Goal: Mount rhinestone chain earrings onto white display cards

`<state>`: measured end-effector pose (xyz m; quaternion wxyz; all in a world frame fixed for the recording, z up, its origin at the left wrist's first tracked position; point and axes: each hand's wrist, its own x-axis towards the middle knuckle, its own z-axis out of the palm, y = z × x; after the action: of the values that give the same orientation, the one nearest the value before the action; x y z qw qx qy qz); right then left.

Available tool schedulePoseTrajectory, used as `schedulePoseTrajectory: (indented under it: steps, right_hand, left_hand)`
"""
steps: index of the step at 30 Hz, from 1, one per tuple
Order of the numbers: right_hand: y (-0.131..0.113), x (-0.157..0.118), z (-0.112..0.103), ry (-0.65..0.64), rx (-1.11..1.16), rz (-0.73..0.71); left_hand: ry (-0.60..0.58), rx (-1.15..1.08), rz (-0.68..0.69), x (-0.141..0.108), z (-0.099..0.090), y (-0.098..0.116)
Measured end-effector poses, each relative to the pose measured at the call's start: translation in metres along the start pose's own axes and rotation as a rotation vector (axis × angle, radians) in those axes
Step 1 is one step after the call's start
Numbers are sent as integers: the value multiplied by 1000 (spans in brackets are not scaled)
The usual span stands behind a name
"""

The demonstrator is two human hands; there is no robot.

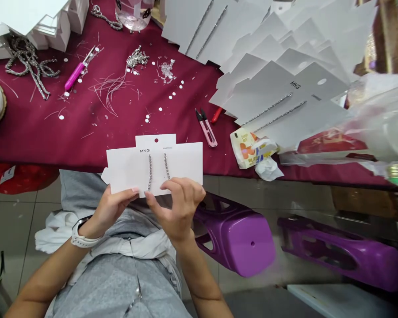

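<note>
A white earring card (126, 170) printed MNG is held low over the table's front edge, with two silver beaded strands hanging down its face. My left hand (108, 212) is closed on the card's lower left edge, thumb in front and the other fingers mostly behind. Over the card's lower right part is my right hand (179, 205), its thumb and bent fingers apart. The thumb tip lies at the bottom of the left strand (150, 172). The index finger touches or covers the lower end of the right strand (166, 165).
Overlapping white cards (268, 84) cover the back right of the maroon tablecloth (119, 128). Pink snips (207, 130), a magenta-handled tool (75, 76), silver crimps (137, 58) and silver cords (29, 62) lie about. A crumpled wrapper (248, 148) sits near the edge; purple stools (248, 243) stand below.
</note>
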<state>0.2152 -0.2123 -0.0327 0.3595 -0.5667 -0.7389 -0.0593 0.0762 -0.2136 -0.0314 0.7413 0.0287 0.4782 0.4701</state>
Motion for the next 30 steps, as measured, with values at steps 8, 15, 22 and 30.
schedulePoseTrajectory:
  steps: [8,15,22,30]
  right_hand:
    - [-14,-23,20,28,8,176]
    - [-11,-18,30,148,62,133]
    - [-7,-3,38,189,130,63]
    - [2,-11,40,138,191,-6]
  left_hand:
    - [-41,-89,-21,4,-5,-11]
    - [31,-195,-110,9,1,-11]
    - [175,-279,-207,9,9,3]
    - [170,-319,-218,11,9,5]
